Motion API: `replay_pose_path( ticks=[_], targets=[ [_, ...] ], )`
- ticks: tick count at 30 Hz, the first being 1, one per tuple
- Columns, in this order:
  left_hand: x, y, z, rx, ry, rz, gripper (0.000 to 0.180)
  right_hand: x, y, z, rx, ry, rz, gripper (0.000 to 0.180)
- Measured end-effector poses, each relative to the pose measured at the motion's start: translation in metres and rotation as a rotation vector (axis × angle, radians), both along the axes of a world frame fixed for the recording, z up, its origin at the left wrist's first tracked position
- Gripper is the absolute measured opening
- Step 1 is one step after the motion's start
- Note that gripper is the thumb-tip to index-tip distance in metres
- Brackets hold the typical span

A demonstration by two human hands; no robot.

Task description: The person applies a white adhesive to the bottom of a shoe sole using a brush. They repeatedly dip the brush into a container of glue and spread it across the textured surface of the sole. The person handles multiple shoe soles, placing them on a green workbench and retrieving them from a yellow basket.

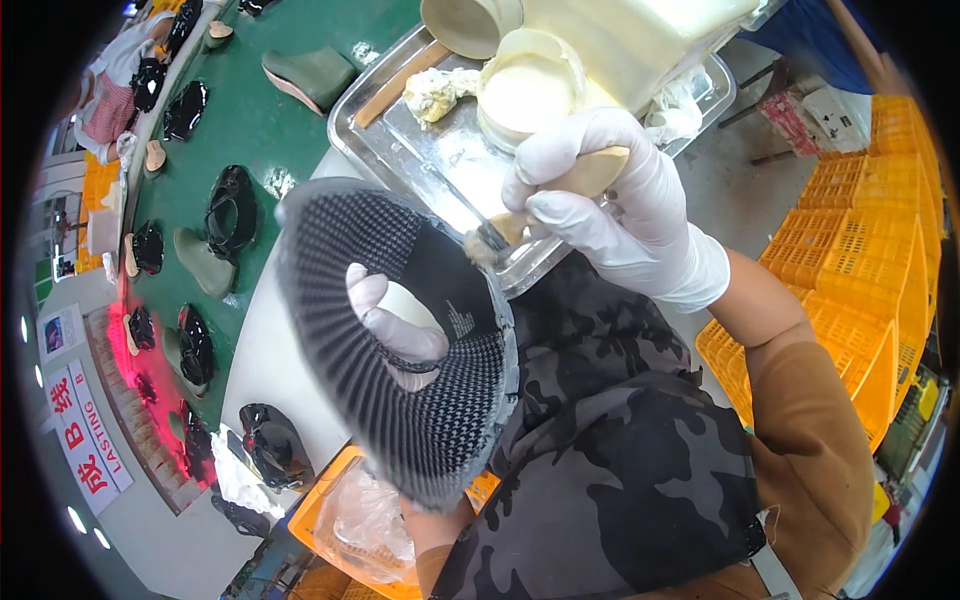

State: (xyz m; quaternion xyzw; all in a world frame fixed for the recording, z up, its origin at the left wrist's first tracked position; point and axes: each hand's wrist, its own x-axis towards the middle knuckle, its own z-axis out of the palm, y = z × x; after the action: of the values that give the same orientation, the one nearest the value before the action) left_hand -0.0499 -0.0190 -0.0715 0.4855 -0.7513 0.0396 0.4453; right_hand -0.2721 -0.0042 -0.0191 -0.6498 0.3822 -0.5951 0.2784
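My left hand (402,332), in a white glove, holds a pleated black-and-grey checked shoe upper (335,245). Its fingers show through the upper's opening, and the upper hides the rest of the hand. Between the thumb and fingers of my white-gloved right hand (650,215) is a brush (597,172) with a pale wooden handle. The bristles sit at the upper's right edge; whether they touch it I cannot tell. Beyond them a metal tray (352,128) bears a cup of creamy white paste (530,85), a crusted lump (438,95) and a wooden stick (400,85).
A large cream container (640,45) and a second cup (470,22) stand at the tray's far side. On the left, a green conveyor (290,30) carries black shoe uppers (232,210) and grey-green lasts (312,76). Orange crates (835,270) are stacked at right; another orange crate (345,545) sits below.
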Motion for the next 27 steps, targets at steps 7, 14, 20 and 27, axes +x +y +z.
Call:
replay_pose_path(
  ticks=[7,14,20,27],
  targets=[
    [-0.007,-0.023,0.010,0.499,0.645,-0.167,0.018,-0.036,-0.027,0.041,-0.174,0.003,-0.003,0.017],
    [0.017,-0.121,0.059,0.751,0.436,-0.366,0.027,-0.107,-0.074,0.088,0.171,0.148,-0.100,0.024],
    [-0.019,-0.232,0.071,0.800,0.250,-0.210,0.025,-0.120,-0.083,0.084,0.361,0.066,0.089,0.016],
    [-0.067,-0.339,0.039,0.493,-0.075,-0.056,0.029,-0.114,-0.078,0.086,0.448,-0.016,0.087,0.019]
  ],
)
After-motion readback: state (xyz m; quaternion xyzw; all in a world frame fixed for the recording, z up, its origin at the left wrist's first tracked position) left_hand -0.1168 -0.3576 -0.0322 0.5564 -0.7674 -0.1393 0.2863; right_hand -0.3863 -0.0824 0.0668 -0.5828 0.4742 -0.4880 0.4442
